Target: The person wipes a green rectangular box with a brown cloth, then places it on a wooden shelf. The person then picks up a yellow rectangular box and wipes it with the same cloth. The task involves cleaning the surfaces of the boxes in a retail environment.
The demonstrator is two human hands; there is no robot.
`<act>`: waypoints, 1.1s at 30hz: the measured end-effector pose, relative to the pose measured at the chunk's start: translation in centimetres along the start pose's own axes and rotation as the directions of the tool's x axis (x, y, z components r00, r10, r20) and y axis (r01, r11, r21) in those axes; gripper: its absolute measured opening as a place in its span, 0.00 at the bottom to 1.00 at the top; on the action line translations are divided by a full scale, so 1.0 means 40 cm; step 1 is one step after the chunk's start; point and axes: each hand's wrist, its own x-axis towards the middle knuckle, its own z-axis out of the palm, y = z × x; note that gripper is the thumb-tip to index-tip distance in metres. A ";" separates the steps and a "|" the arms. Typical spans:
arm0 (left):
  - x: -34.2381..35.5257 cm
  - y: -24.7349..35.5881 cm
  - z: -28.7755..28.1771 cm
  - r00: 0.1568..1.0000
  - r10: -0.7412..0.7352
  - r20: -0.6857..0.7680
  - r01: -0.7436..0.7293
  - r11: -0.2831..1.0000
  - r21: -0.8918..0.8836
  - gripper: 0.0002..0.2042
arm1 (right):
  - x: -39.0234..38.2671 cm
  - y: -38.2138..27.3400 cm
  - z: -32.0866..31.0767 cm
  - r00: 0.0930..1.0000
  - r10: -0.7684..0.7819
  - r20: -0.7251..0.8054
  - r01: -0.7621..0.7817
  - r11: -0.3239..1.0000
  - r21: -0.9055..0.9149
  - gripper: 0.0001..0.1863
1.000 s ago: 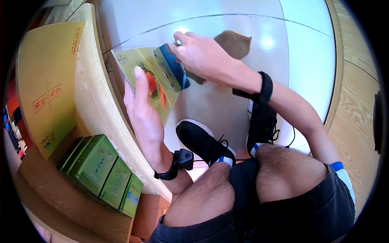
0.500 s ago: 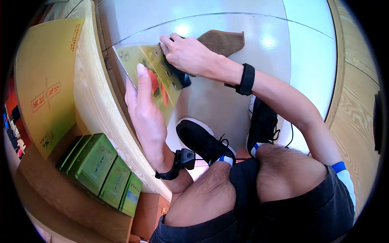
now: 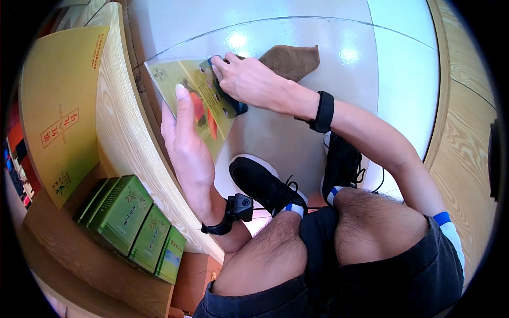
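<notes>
The right hand [image 3: 249, 79] had slid its dark pad [image 3: 233, 103] from the yellow-green packet's [image 3: 199, 100] middle up toward its top edge, fingers closed over it. The left hand [image 3: 185, 138] stayed flat against the packet, bracing rather than gripping it, so the wiping looked partway along.

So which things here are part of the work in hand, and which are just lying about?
In hand:
- left hand steadying a clear stand holding a yellow-green card
- right hand pressing a dark blue pad against the stand

Lying about:
- brown cloth on the tiled floor
- green boxes on the wooden shelf
- large yellow box
</notes>
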 end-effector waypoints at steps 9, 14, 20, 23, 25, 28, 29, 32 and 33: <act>0.003 -0.010 -0.003 1.000 -0.007 -0.003 0.007 1.000 -0.030 0.22 | -0.025 -0.014 0.004 1.000 0.009 -0.002 -0.009 1.000 0.012 0.17; 0.004 -0.009 -0.001 1.000 -0.003 -0.005 0.003 1.000 -0.016 0.22 | -0.041 -0.024 -0.001 1.000 0.002 0.023 -0.002 1.000 0.011 0.18; 0.004 -0.012 -0.005 1.000 -0.011 -0.013 0.011 1.000 -0.025 0.22 | -0.056 -0.036 -0.001 0.999 0.005 0.036 -0.006 0.999 0.037 0.18; 0.005 -0.015 -0.007 1.000 -0.009 -0.015 0.009 1.000 -0.020 0.22 | -0.060 -0.043 0.005 0.999 0.009 0.043 -0.011 0.999 0.042 0.17; 0.005 -0.017 -0.009 1.000 -0.014 -0.013 0.014 1.000 -0.020 0.22 | -0.066 -0.044 0.004 0.999 0.005 0.046 -0.007 0.999 0.043 0.17; 0.005 -0.018 -0.010 0.999 -0.028 -0.015 0.028 0.999 -0.039 0.22 | -0.070 -0.048 0.000 0.998 0.007 0.059 -0.010 0.999 0.049 0.18; 0.005 -0.019 -0.008 0.999 -0.034 -0.023 0.032 0.998 -0.055 0.22 | -0.072 -0.050 -0.001 0.998 0.004 0.057 -0.007 0.999 0.049 0.18; 0.007 -0.022 -0.011 0.999 -0.042 -0.016 0.042 0.999 -0.034 0.23 | -0.079 -0.051 -0.002 0.999 0.001 0.052 -0.003 0.999 0.051 0.18; 0.007 -0.022 -0.015 0.999 -0.043 -0.011 0.043 0.999 -0.017 0.23 | -0.079 -0.052 -0.003 0.999 0.000 0.051 -0.003 0.999 0.053 0.18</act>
